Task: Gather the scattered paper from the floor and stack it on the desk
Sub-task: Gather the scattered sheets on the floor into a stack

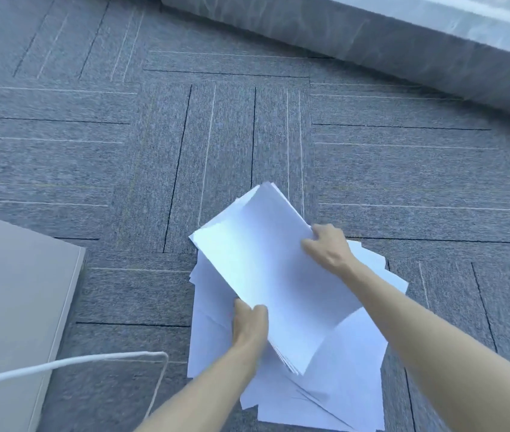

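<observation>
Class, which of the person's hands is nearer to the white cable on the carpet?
Left. The left hand grips the held paper's near edge, just right of the white cable; the right hand grips its far-right edge.

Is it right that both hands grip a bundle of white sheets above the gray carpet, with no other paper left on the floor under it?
Not quite. The head view shows the left hand and right hand gripping the bundle of white sheets above the gray carpet, but loose paper lies spread on the floor beneath it.
</observation>
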Action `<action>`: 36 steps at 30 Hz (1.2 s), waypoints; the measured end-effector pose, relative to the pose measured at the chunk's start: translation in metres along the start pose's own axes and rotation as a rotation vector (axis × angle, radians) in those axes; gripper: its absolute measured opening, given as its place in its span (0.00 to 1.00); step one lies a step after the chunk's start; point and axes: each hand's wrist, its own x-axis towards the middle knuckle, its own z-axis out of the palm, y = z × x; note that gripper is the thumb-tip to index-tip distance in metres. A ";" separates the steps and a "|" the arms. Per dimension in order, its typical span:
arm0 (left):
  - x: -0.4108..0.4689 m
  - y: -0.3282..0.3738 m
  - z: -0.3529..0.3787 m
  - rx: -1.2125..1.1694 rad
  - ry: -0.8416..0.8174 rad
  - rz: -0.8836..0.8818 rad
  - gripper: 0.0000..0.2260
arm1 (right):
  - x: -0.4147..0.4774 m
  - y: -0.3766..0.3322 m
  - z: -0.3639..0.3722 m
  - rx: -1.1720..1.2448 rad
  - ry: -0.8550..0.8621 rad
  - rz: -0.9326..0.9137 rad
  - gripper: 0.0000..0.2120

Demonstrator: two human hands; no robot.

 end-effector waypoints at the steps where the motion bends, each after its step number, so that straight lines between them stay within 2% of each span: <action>1: 0.003 -0.008 0.001 0.008 0.001 -0.082 0.13 | 0.000 0.005 0.008 -0.091 -0.047 0.012 0.08; 3: 0.008 -0.018 0.003 0.009 0.048 -0.207 0.17 | -0.004 0.020 0.027 -0.177 -0.107 0.028 0.12; 4: 0.009 -0.020 0.005 0.009 0.082 -0.233 0.16 | -0.008 0.026 0.035 -0.168 -0.103 0.035 0.14; 6: 0.009 -0.020 0.006 -0.005 0.156 -0.253 0.12 | -0.016 0.036 0.046 -0.153 -0.056 0.037 0.17; 10: 0.013 -0.016 0.003 -0.104 0.297 -0.267 0.13 | -0.024 0.048 0.051 -0.341 -0.005 0.054 0.19; 14: 0.011 -0.007 -0.001 -0.214 0.249 -0.236 0.09 | -0.027 0.053 0.046 -0.158 -0.111 0.080 0.10; 17: 0.012 -0.001 -0.007 -0.247 0.164 -0.191 0.11 | -0.027 0.048 0.039 -0.261 -0.107 0.054 0.05; 18: 0.013 0.001 -0.010 -0.233 0.149 -0.173 0.11 | -0.025 0.045 0.036 -0.281 -0.085 0.029 0.07; 20: 0.015 0.004 -0.012 -0.207 0.154 -0.179 0.10 | -0.019 0.038 0.026 -0.146 -0.024 -0.035 0.09; 23: 0.024 0.008 -0.016 -0.162 0.174 -0.143 0.20 | -0.003 0.029 0.002 0.105 0.090 -0.099 0.05; 26: 0.036 0.011 -0.017 -0.120 0.165 -0.084 0.24 | 0.018 0.029 -0.009 0.068 0.095 -0.050 0.05; 29: 0.040 0.015 -0.015 -0.154 0.169 -0.061 0.27 | 0.032 0.034 0.005 -0.105 0.035 0.000 0.09; 31: 0.043 0.015 -0.014 -0.173 0.176 -0.068 0.28 | 0.032 0.034 0.020 -0.105 -0.011 0.031 0.13; 32: 0.046 0.016 -0.015 -0.195 0.178 -0.082 0.28 | 0.032 0.033 0.025 -0.086 -0.021 0.029 0.18; 34: 0.052 0.020 -0.017 -0.225 0.174 -0.110 0.29 | 0.030 0.033 0.028 -0.047 -0.013 0.038 0.35; 36: 0.058 0.026 -0.017 -0.202 0.149 -0.133 0.27 | 0.033 0.033 0.025 -0.008 -0.002 0.075 0.41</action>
